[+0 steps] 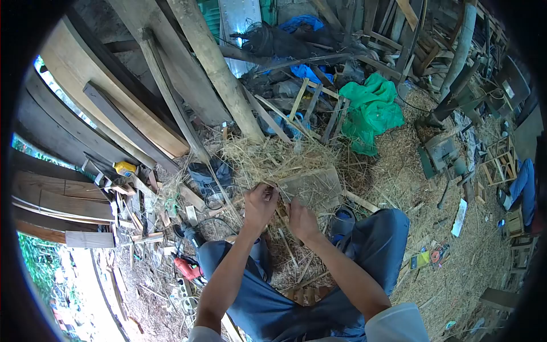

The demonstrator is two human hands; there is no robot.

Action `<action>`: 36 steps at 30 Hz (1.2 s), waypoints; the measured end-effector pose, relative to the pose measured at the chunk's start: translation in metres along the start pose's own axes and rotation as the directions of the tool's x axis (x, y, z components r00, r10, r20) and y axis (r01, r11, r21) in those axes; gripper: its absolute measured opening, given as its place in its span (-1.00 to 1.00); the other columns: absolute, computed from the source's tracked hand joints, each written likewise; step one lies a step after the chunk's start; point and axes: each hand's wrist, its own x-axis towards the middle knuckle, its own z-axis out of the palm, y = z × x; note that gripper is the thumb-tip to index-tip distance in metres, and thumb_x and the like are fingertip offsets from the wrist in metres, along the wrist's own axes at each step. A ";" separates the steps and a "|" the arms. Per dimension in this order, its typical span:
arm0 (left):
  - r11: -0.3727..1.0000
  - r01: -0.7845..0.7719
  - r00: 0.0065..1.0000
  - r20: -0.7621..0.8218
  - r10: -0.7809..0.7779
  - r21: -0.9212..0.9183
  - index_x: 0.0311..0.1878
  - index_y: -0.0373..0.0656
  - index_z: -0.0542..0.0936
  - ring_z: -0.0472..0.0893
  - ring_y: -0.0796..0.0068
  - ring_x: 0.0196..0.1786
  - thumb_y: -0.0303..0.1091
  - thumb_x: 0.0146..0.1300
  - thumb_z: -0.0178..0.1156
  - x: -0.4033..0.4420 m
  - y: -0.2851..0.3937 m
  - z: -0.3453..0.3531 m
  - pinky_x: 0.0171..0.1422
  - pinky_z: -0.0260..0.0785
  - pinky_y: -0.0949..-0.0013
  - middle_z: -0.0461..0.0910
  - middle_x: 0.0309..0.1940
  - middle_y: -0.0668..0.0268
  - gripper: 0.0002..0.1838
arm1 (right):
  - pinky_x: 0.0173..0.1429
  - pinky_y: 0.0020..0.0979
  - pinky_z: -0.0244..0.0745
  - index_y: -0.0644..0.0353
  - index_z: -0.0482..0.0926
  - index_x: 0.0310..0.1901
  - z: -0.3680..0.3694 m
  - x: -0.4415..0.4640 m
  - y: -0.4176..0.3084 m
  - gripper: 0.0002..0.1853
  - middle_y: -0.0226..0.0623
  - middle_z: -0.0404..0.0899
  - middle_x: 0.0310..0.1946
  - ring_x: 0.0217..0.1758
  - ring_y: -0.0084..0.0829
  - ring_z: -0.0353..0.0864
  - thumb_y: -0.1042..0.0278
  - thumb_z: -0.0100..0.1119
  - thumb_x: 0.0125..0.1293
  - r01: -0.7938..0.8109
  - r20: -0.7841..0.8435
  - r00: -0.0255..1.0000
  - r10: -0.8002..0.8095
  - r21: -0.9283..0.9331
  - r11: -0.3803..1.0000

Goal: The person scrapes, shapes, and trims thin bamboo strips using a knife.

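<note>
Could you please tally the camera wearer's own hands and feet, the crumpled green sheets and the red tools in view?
Hands: 2 (left hand, right hand)
Feet: 2 (left foot, right foot)
Crumpled green sheet: 1
Red tool: 1
Total: 6

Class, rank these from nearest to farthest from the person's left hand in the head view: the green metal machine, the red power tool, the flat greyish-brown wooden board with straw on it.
1. Flat greyish-brown wooden board: just ahead and right of the left hand.
2. Red power tool: on the ground, lower left.
3. Green metal machine: well off to the right.
</note>
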 end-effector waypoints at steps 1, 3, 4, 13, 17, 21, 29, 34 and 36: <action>1.000 -0.002 1.000 -0.003 0.002 -0.001 -0.29 -0.32 0.58 0.61 0.18 -0.51 -0.52 0.10 0.25 0.000 -0.001 0.000 -0.38 0.42 0.32 0.59 -0.54 0.05 -0.88 | -0.25 0.07 0.49 0.30 0.31 -0.14 0.002 0.001 0.001 -0.72 0.21 0.57 -0.47 -0.33 0.21 0.59 0.21 -0.22 0.42 0.002 -0.001 1.000 -0.002 -0.002 1.000; 0.998 0.056 0.998 0.014 -0.056 0.016 -0.31 -0.30 0.59 0.66 0.31 -0.47 -0.48 0.18 0.25 -0.001 -0.003 -0.001 -0.34 0.47 0.40 0.62 -0.52 0.09 -0.91 | -0.24 0.09 0.48 0.29 0.30 -0.15 0.003 0.000 0.000 -0.72 0.21 0.57 -0.46 -0.33 0.21 0.59 0.19 -0.23 0.43 0.002 -0.013 1.000 -0.003 -0.020 1.000; 0.998 0.059 0.998 0.013 -0.059 0.017 -0.31 -0.30 0.59 0.66 0.31 -0.47 -0.48 0.18 0.25 -0.001 -0.003 -0.003 -0.34 0.47 0.40 0.62 -0.52 0.09 -0.91 | -0.24 0.09 0.48 0.29 0.30 -0.15 0.001 0.000 -0.002 -0.72 0.21 0.57 -0.46 -0.33 0.21 0.59 0.19 -0.23 0.43 0.003 -0.009 1.000 -0.003 -0.020 1.000; 0.988 -0.067 0.997 0.057 0.059 0.142 -0.31 -0.30 0.60 0.66 0.20 -0.46 -0.47 0.20 0.21 0.001 -0.013 0.001 -0.38 0.44 0.28 0.62 -0.53 0.07 -0.92 | -0.33 0.10 0.47 0.32 0.30 -0.14 -0.007 0.010 -0.018 -0.74 0.23 0.55 -0.51 -0.38 0.23 0.58 0.24 -0.21 0.43 0.039 -0.081 0.996 -0.038 0.007 0.999; 0.989 -0.108 0.994 0.035 0.105 0.103 -0.32 -0.29 0.61 0.62 0.04 -0.45 -0.49 0.17 0.22 0.000 -0.005 0.002 -0.38 0.41 0.23 0.60 -0.51 0.02 -0.93 | -0.33 0.07 0.51 0.36 0.29 -0.14 -0.006 0.011 -0.015 -0.79 0.20 0.57 -0.50 -0.39 0.20 0.60 0.34 -0.16 0.39 0.038 -0.088 0.995 -0.041 -0.035 0.999; 0.988 -0.056 0.995 0.084 0.044 0.142 -0.33 -0.30 0.60 0.60 0.00 -0.43 -0.51 0.16 0.22 -0.001 -0.005 0.004 -0.35 0.41 0.19 0.60 -0.47 0.01 -0.94 | -0.32 0.05 0.52 0.38 0.28 -0.08 -0.006 0.014 -0.007 -0.77 0.18 0.59 -0.47 -0.39 0.19 0.60 0.38 -0.13 0.35 0.030 -0.029 0.999 -0.031 -0.039 0.999; 0.987 -0.083 0.993 0.100 0.070 0.140 -0.29 -0.29 0.59 0.62 0.05 -0.39 -0.53 0.18 0.18 0.000 -0.014 0.009 -0.32 0.42 0.23 0.61 -0.43 0.04 -0.94 | -0.35 0.03 0.51 0.33 0.26 -0.04 0.003 0.011 0.007 -0.77 0.14 0.58 -0.50 -0.40 0.17 0.60 0.36 -0.15 0.38 0.079 -0.062 0.995 -0.082 -0.042 0.996; 0.996 -0.068 0.992 0.110 0.061 0.063 -0.27 -0.29 0.59 0.62 0.07 -0.41 -0.54 0.18 0.17 0.005 -0.011 0.005 -0.33 0.42 0.25 0.61 -0.45 0.03 -0.93 | -0.30 0.00 0.55 0.35 0.29 -0.03 0.041 -0.005 0.060 -0.72 0.10 0.60 -0.47 -0.39 0.13 0.63 0.30 -0.10 0.38 -0.069 0.022 0.997 0.073 -0.167 0.984; 0.977 -0.073 0.992 0.111 0.051 0.203 -0.26 -0.30 0.60 0.63 0.13 -0.43 -0.55 0.18 0.15 0.002 -0.010 0.004 -0.33 0.43 0.26 0.61 -0.47 0.05 -0.92 | -0.32 -0.01 0.54 0.29 0.34 -0.11 0.040 -0.009 0.053 -0.73 0.13 0.59 -0.47 -0.39 0.09 0.64 0.22 -0.10 0.41 -0.121 0.119 0.983 0.143 -0.171 0.978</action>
